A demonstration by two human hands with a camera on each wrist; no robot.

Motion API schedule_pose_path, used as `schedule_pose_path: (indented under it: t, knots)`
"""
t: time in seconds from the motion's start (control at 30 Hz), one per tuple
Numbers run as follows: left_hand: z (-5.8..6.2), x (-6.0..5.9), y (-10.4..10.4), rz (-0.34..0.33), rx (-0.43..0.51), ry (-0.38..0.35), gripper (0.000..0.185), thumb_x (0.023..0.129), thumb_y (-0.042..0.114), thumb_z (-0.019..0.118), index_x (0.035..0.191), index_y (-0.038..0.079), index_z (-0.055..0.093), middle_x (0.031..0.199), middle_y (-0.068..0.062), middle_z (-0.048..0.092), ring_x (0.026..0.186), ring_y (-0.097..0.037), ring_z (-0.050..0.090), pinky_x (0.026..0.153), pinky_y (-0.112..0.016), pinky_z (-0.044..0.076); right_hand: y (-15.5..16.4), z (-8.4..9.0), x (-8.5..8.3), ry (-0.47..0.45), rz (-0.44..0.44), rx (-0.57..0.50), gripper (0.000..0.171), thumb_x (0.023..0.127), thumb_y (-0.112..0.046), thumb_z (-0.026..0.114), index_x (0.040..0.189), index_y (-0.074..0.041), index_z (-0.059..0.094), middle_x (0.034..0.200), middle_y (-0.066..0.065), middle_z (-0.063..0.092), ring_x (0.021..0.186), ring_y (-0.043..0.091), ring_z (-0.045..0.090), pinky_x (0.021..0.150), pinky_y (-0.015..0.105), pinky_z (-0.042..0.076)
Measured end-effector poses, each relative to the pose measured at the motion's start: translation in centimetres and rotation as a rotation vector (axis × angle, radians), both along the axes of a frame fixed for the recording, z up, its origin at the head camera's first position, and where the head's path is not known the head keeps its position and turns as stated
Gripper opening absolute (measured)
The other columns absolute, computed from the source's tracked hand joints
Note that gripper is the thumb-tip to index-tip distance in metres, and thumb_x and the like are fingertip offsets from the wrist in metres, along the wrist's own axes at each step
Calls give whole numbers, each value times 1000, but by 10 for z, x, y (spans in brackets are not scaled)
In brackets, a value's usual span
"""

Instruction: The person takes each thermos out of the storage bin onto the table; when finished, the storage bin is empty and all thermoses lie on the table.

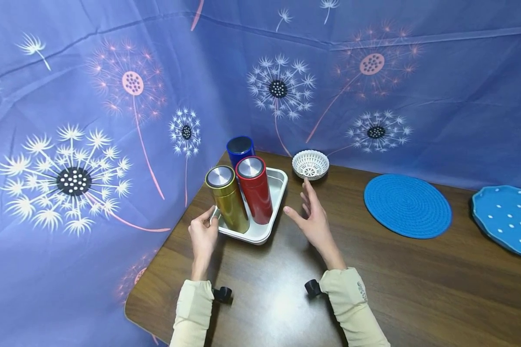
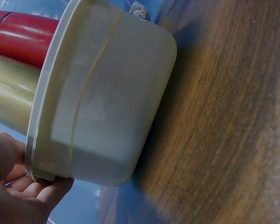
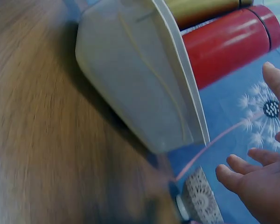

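A white rectangular tray (image 1: 276,193) with a raised rim sits at the left part of the table. Inside it stand a gold flask (image 1: 230,207) and a red flask (image 1: 258,200), both with silver-topped lids. Behind them rises a blue flask (image 1: 239,147), its base hidden. My left hand (image 1: 203,236) pinches the tray's near-left rim, fingers tucked under the edge in the left wrist view. Apart from the tray's right side, my right hand (image 1: 314,219) hovers with spread fingers and holds nothing; its fingertips (image 3: 229,175) point toward the tray side in the right wrist view.
A white openwork basket (image 1: 310,166) stands at the back, just beyond the right hand. Farther right lie a round blue woven mat (image 1: 408,206) and a blue dotted plate (image 1: 510,219). A dandelion-patterned cloth (image 1: 217,72) hangs behind the wooden table (image 1: 278,308).
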State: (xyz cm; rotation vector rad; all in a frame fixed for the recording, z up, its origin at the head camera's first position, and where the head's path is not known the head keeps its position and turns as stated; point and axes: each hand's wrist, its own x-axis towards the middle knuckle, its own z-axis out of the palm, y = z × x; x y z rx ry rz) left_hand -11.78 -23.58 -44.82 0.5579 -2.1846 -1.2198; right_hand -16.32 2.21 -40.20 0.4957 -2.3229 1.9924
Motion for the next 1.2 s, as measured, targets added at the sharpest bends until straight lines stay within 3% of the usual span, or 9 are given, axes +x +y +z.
schedule_pose_path:
  t: [0.4,0.6,0.7,0.83,0.97,1.2]
  knots:
    - [-3,4,2,-4,20,-15,33,81,-5,58,112,2,68,93,-20,69,82,-21,65,69,-41,50,-36,5,-6,24,83,-55,87,82,-10,72,150,-8,19,150,22,26,132,38,32,104,51,28]
    - [-5,4,2,-8,12,11,33,81,-5,58,111,0,68,93,-20,68,82,-22,65,68,-41,51,-49,8,-9,51,83,-11,88,80,-12,74,149,-6,21,149,22,29,131,39,34,104,48,29]
    - [-5,4,2,-6,9,16,33,81,-6,58,111,0,68,92,-20,69,82,-21,66,68,-38,51,-55,-3,-17,52,82,11,90,79,-17,76,150,-9,21,150,18,29,132,37,33,104,49,29]
    - [-6,3,2,1,4,18,33,80,-6,58,111,1,69,89,-19,69,76,-20,65,61,-25,49,-64,-21,-30,59,86,7,94,77,-24,78,151,-17,20,151,9,30,133,31,33,103,50,29]
    - [-6,2,3,4,5,25,33,80,-7,58,110,0,69,88,-18,70,72,-18,63,57,-17,44,-70,-24,-33,81,78,11,94,76,-28,79,151,-23,22,149,1,34,132,22,35,103,46,32]
    - [-3,2,3,18,2,26,33,80,-6,58,110,1,69,88,-17,70,72,-17,63,57,-18,44,-78,-25,-33,100,52,21,91,76,-27,79,149,-26,25,147,1,38,125,22,45,101,39,35]
